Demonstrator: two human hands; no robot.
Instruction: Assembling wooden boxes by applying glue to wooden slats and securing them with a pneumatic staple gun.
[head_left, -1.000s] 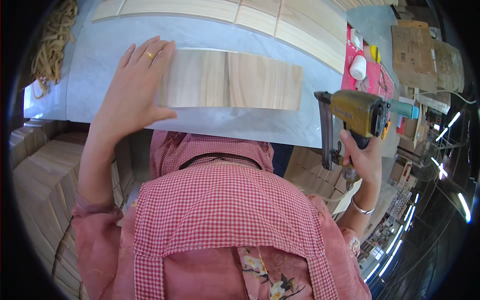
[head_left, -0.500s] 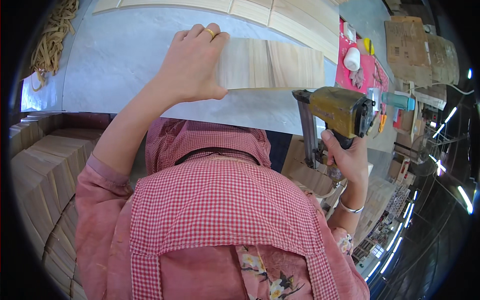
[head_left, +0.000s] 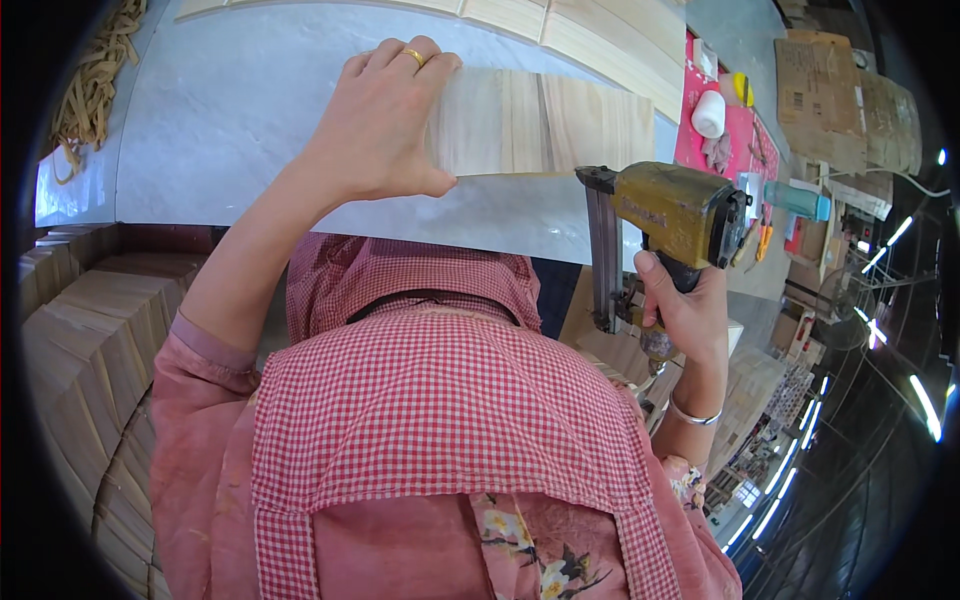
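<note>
A pale wooden board (head_left: 545, 122) with darker grain streaks lies along the near part of the table. My left hand (head_left: 392, 125) grips its left end, thumb at the near edge and fingers over the far side. In my right hand (head_left: 690, 305) is a yellow and black nail gun (head_left: 672, 212), my fingers wrapped around its handle. The gun's nose meets or nearly meets the board's near edge, toward the right end; exact contact I cannot tell. Its long magazine hangs down toward me, in front of the table edge.
More pale boards (head_left: 600, 45) lie at the table's far side. A white bottle (head_left: 708, 114) and a yellow tape roll (head_left: 741, 90) stand on a pink surface at right. Brown strips (head_left: 100, 85) are heaped at far left. Stacked wooden pieces (head_left: 95, 330) fill the lower left.
The nail gun in my right hand has shifted slightly left and up, along the board's near edge. My left hand keeps its hold on the board.
</note>
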